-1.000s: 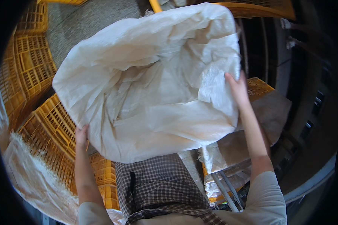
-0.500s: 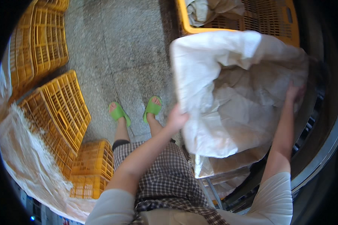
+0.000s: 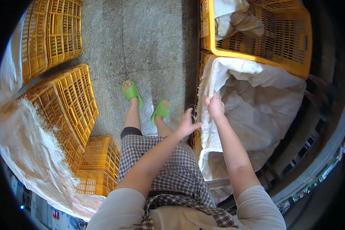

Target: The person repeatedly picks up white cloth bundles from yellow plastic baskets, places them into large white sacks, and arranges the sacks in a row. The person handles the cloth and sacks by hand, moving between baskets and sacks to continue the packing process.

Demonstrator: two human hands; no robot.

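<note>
A yellow crate (image 3: 206, 61) lined with a white woven sack (image 3: 257, 115) stands at my right, its mouth facing up. The liner is folded over the rim, and its inside looks creased, with a hollow in the middle. My right hand (image 3: 215, 107) grips the folded liner along the left rim, fingers closed round the cloth. Just outside that same side is my left hand (image 3: 188, 124), its thumb and fingers spread and nothing held in them. Loose threads hang from the liner's edge near the left fingertips.
Beyond the lined crate stands another yellow crate (image 3: 306, 63) with crumpled pale cloth (image 3: 245, 25) inside. Stacked yellow crates (image 3: 74, 107) line the left side, partly covered by a frayed white sheet (image 3: 34, 142). Dark metal framework (image 3: 295, 153) runs along the right. My green slippers (image 3: 131, 92) are on the speckled floor.
The lined crate has gone down from both hands and now stands beside the far crate. My right hand has crossed from its right side to the left rim; my left hand has let go.
</note>
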